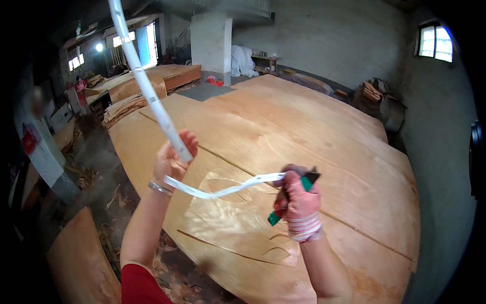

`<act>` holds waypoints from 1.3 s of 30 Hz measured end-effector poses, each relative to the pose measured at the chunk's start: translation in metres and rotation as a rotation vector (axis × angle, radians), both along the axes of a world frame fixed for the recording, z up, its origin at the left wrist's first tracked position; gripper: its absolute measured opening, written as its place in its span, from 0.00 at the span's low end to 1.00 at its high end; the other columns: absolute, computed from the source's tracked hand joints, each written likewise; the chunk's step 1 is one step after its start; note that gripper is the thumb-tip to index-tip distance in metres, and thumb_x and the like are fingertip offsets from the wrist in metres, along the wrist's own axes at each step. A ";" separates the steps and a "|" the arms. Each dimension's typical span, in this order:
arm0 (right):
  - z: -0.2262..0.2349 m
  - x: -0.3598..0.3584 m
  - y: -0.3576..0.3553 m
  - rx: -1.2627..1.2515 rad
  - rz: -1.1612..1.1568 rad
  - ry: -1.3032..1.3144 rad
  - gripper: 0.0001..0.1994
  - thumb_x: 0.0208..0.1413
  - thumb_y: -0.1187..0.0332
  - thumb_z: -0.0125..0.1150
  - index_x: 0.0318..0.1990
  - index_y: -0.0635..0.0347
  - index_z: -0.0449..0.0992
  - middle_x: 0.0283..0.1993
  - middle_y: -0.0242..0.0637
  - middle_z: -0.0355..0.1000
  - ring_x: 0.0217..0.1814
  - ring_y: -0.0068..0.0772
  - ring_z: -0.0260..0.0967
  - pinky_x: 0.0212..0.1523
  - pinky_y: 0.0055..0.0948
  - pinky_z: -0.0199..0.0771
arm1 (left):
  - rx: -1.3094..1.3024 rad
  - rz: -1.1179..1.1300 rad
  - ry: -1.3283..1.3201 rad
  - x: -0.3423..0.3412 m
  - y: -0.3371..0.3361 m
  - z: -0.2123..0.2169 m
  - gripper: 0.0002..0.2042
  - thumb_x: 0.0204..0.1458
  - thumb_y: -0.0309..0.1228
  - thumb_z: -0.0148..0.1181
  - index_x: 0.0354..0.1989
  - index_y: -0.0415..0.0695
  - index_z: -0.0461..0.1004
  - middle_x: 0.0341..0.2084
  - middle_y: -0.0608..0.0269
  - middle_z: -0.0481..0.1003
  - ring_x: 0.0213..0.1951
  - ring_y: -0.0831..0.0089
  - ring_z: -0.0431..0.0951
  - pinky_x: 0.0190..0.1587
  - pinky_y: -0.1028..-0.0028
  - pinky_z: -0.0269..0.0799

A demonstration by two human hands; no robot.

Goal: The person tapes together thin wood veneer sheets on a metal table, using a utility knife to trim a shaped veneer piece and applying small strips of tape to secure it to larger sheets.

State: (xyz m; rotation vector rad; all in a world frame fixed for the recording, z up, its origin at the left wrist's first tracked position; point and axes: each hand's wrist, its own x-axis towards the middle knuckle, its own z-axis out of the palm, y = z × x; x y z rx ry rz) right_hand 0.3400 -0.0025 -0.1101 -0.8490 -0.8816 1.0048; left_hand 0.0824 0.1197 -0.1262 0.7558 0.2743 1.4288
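Note:
A long white perforated tape (pixel 147 86) hangs from the upper edge down to my left hand (pixel 174 154), which is bare with a metal band at the wrist. The fingers are loosely curled about the tape; the exact grip is partly hidden. From there a slack, twisted length runs across to my right hand (pixel 302 202), in a pink and white glove. That hand is closed around a green-handled knife (pixel 307 183) with a dark, broad blade, and also pinches the tape's end. Below both hands lies a wood veneer sheet (pixel 243 152) with a pale patch and long dark slits.
Stacked veneer (pixel 177 76) stands at the far left near a white pillar (pixel 211 45). Wood scraps (pixel 177 273) litter the floor at left, beside a loose curved veneer piece (pixel 83 258). Bundled material (pixel 379 104) lies along the right wall.

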 end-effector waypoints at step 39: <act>-0.167 0.143 -0.331 -0.733 -0.096 -0.121 0.08 0.49 0.73 0.60 0.36 0.66 0.75 0.32 0.36 0.74 0.35 0.21 0.70 0.40 0.21 0.70 | 0.182 -0.930 0.520 0.291 -0.307 -0.206 0.06 0.49 0.19 0.53 0.36 0.37 0.72 0.44 0.53 0.67 0.48 0.66 0.67 0.50 0.69 0.63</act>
